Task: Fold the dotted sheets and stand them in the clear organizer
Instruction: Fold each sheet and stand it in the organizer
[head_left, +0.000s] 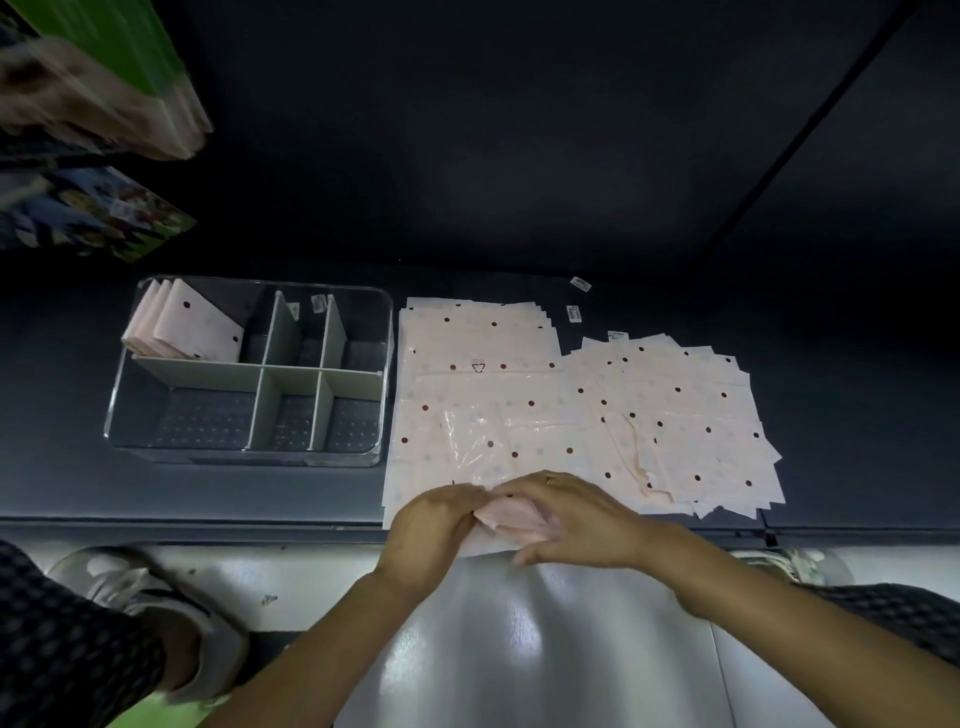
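Two hands, left hand (434, 525) and right hand (571, 519), are closed on a half-folded dotted sheet (506, 519); standing it in the clear organizer (249, 452) is judged next.

Both forearms bare, reaching forward from lower frame, converging at centre. Left hand (431, 525) palm down, knuckles up, fingers curled inward toward right. Right hand (574, 519) palm down, fingers spread and angled left, ring on one finger. Fingertips of both hands meet, pinching pink folded sheet (506, 522) between them.
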